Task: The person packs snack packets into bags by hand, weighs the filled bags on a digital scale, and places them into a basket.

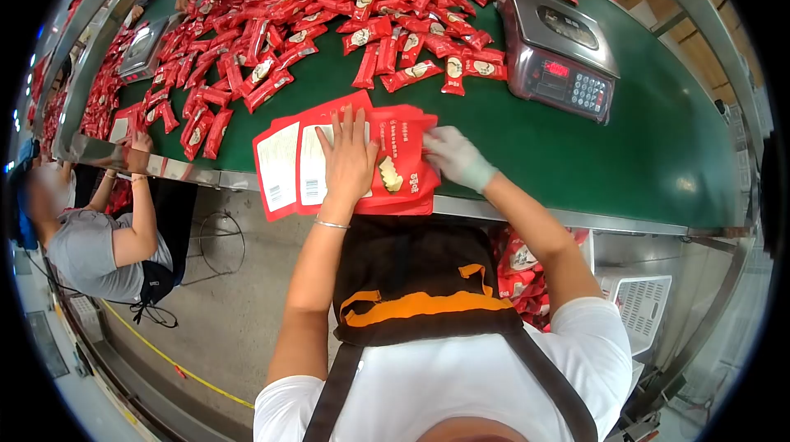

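Note:
Several flat red pouches [403, 170] with white label panels lie overlapped at the front edge of the green table. My bare left hand [349, 160] rests flat on top of them, fingers stretched out, a bracelet at the wrist. My right hand [457, 158], in a pale glove, is at the right edge of the top pouch. Its fingers are curled against that edge and grip it, with the fingertips partly hidden. Beyond the pouches lies a large heap of small red wrapped packets [362, 6].
A digital scale [559, 55] with a lit red display stands at the back right; another scale [144, 47] is at the left. A co-worker in grey [103, 248] works at the left, and other people's hands reach in from the far side. A white crate [646, 306] stands below the table.

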`<move>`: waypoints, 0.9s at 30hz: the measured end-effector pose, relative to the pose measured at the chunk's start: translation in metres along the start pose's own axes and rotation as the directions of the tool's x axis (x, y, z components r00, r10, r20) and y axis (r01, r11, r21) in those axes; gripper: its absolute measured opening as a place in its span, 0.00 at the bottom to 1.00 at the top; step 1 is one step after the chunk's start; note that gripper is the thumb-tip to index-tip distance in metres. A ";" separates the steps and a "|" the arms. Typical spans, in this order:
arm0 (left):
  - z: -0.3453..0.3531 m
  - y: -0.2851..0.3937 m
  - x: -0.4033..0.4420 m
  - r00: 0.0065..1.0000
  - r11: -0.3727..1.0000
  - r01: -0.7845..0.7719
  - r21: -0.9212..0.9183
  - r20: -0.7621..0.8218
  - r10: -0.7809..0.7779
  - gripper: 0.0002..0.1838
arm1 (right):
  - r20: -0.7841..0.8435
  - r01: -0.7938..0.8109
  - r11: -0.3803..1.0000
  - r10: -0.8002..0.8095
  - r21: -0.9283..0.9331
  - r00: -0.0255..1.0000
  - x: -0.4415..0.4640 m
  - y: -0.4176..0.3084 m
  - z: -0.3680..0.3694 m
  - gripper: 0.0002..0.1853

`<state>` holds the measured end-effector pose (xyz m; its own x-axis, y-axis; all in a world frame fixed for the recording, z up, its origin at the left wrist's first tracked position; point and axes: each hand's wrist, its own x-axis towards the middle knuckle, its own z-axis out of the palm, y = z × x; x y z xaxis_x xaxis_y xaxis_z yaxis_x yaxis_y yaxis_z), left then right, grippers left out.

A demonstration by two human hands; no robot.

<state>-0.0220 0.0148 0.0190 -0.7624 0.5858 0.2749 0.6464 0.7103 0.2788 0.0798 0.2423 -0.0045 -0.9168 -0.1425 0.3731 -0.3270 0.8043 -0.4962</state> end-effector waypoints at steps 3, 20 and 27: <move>-0.006 0.003 -0.001 0.996 0.988 -0.095 0.124 0.012 0.094 0.33 | 0.200 0.218 0.964 -0.246 0.150 0.949 0.032 0.010 0.076 0.23; 0.006 -0.006 0.002 0.983 0.998 -0.055 0.011 0.177 0.053 0.29 | 0.010 -0.033 0.982 0.036 -0.185 0.999 0.120 0.088 -0.006 0.22; 0.004 -0.006 0.002 0.976 0.999 -0.024 -0.045 0.216 0.033 0.30 | -0.079 -0.319 0.933 0.335 0.167 0.939 0.100 0.047 0.004 0.22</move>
<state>-0.0277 0.0132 0.0142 -0.7294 0.6795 0.0792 0.6653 0.6777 0.3131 -0.0278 0.2638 0.0067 -0.9521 0.1813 0.2463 -0.0511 0.6996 -0.7127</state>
